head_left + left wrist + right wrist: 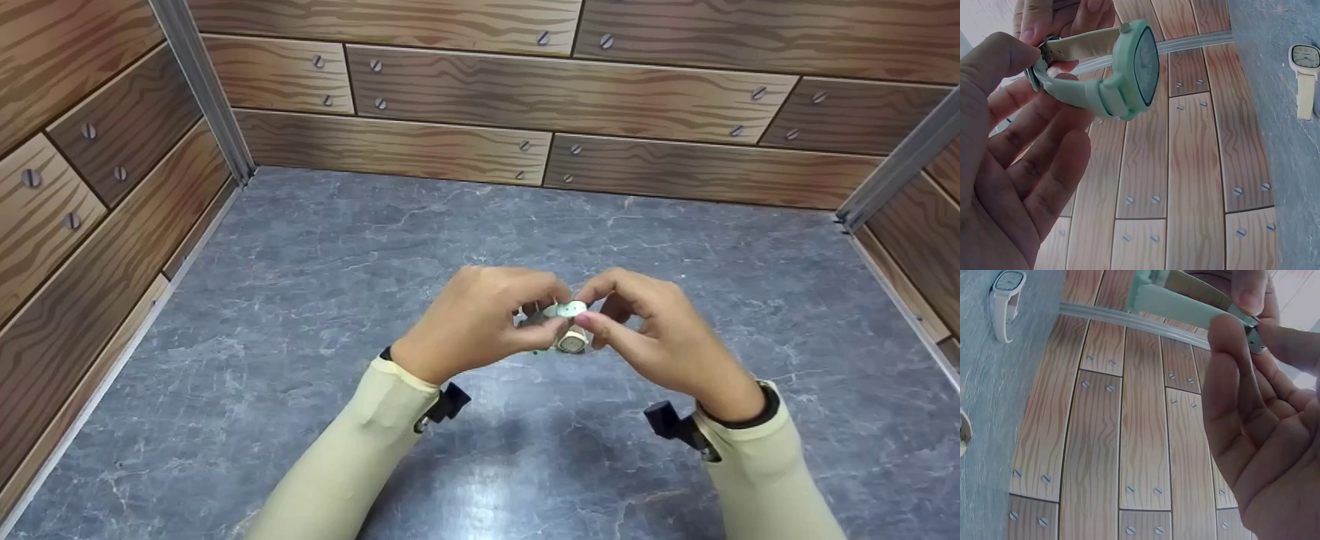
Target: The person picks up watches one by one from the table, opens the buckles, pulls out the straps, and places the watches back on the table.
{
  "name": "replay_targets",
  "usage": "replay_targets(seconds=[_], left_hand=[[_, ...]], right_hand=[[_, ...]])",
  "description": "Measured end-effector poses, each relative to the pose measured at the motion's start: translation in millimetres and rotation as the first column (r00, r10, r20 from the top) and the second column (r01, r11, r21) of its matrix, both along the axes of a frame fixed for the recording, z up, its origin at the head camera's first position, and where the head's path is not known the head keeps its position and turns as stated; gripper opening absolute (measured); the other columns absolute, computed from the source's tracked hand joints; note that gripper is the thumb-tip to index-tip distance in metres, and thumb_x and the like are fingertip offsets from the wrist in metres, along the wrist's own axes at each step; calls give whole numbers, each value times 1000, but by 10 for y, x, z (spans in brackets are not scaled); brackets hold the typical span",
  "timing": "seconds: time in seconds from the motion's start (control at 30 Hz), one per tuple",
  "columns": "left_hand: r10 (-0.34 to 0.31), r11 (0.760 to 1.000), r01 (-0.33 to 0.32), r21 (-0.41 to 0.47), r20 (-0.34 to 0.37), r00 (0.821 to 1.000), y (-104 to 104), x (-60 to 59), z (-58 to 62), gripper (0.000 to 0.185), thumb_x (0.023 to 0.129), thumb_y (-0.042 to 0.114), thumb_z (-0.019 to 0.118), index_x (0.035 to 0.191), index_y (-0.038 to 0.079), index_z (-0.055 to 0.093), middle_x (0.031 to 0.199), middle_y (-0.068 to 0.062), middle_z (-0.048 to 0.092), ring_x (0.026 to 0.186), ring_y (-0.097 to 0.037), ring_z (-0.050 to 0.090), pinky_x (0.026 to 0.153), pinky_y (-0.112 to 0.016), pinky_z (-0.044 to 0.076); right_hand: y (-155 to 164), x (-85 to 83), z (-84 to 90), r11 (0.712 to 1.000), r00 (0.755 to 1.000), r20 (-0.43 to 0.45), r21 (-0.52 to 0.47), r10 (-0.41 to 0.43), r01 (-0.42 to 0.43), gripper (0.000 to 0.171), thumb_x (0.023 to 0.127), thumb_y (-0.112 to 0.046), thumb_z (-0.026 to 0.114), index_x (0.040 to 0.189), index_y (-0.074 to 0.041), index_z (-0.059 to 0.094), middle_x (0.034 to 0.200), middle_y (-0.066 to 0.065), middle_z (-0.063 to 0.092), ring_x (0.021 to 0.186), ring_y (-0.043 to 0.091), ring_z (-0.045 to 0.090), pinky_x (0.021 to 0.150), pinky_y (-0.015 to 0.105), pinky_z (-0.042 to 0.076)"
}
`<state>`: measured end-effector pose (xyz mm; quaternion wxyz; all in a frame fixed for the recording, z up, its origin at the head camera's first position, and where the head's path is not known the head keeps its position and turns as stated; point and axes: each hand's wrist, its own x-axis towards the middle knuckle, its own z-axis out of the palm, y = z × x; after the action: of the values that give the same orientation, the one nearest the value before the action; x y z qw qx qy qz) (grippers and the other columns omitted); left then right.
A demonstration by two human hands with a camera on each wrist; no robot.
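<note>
A mint-green wristwatch [1137, 67] is held up above the table between the two hands, its strap looped round toward the buckle. My left hand [495, 315] pinches the strap [1069, 91] near the buckle between thumb and fingers. From the other side my right hand [660, 330] pinches the strap's end [1255, 340] with thumb and forefinger. The fingers partly hide the buckle. Below the hands, a white wristwatch [572, 342] with a pale strap lies on the table.
The blue-grey marbled table [337, 262] is enclosed by wood-patterned panels [450, 82] at the back and sides. At the left edge of the right wrist view, a cut-off pale-rimmed round object [964, 433] shows on the table.
</note>
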<state>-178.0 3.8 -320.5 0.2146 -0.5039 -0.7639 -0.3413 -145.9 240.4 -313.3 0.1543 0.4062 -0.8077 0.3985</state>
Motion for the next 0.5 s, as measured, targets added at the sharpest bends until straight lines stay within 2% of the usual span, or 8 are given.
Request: replay_targets(seconds=[0.23,0.4,0.5], left_hand=[[11,999,-11,-38,-19,1000,23,4,-61,17,104,25,64,112,12,71,96,4,72,84,-7,66,78,-20,52],[76,996,-75,-51,12,997,57,3,-63,20,101,28,69,114,13,71,97,4,69,82,-7,62,74,-22,51],[100,993,-100,-58,6,995,70,4,-49,20,100,29,70,114,14,72,95,4,67,80,-7,60,71,-21,50]], right_hand=[[28,-2,7,997,998,10,47,-58,57,23,92,3,75,108,-13,69,92,-4,69,67,7,63,64,18,53],[35,1,29,995,996,-18,49,-83,83,23,93,4,73,110,-12,69,87,-3,67,63,6,60,60,18,50],[48,8,41,992,994,-16,63,-106,107,27,93,2,74,116,-11,69,95,-4,70,69,6,62,64,19,53]])
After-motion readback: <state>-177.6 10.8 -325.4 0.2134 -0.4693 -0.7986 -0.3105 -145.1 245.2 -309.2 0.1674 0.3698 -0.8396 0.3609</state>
